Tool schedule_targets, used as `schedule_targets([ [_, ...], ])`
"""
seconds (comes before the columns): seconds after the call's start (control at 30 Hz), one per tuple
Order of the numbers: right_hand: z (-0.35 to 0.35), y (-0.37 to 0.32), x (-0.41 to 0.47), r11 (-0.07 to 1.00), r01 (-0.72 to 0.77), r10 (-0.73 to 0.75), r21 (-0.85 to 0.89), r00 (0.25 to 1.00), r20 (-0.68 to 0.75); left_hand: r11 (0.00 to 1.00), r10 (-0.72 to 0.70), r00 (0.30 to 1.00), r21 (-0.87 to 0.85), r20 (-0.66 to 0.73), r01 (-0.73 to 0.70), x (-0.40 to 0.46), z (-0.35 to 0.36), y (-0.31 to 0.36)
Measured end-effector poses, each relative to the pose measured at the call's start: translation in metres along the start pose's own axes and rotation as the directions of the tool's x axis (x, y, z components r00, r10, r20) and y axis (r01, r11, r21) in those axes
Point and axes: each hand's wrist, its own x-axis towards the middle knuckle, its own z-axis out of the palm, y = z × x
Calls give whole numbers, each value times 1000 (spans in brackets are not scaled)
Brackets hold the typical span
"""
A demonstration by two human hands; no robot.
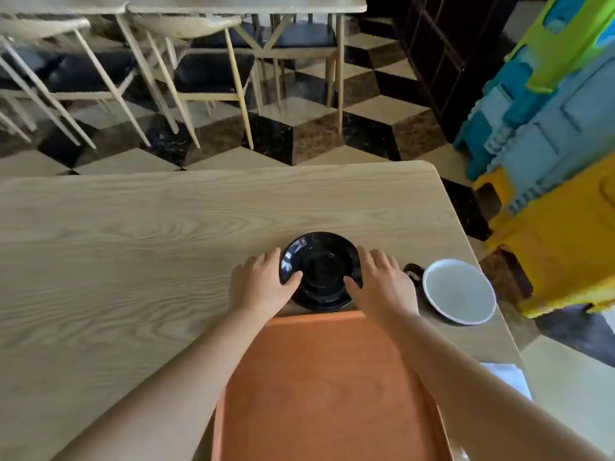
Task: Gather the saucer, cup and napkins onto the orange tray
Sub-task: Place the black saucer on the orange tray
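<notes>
Our left hand (pixel 263 282) and right hand (pixel 379 281) clasp the black saucer (pixel 321 271) from either side — fingers spread on its rim — just above the orange tray (pixel 327 387), mid-frame.

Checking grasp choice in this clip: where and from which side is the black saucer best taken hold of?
By its thin raised rim, at opposite left and right edges, as the left hand and right hand are placed. The saucer lies flat on the table, shallow and wide, so a side pinch under the rim likely suits it. The orange tray blocks the near side.
</notes>
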Motion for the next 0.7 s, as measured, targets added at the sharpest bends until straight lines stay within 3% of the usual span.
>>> schedule_targets([
  [0.1,14,1,7,997,-59,58,54,998,37,999,-15,1000,35,17,15,7,17,-6],
  [0.27,22,-1,10,965,-176,155,192,980,121,998,-33,999,-46,9,33,8,27,-8],
  [0.43,18,-6,20,839,-306,240,450,950,199,971,-92,990,-210,108,113,10,25,-2],
  [0.53,13,-10,19,807,-301,263,508,953,147,911,-145,977,-365,158,195,7,22,-5],
  [0.7,0,-20,4,716,-244,263,654,962,71,736,-200,976,-646,81,204,-13,-4,-22],
])
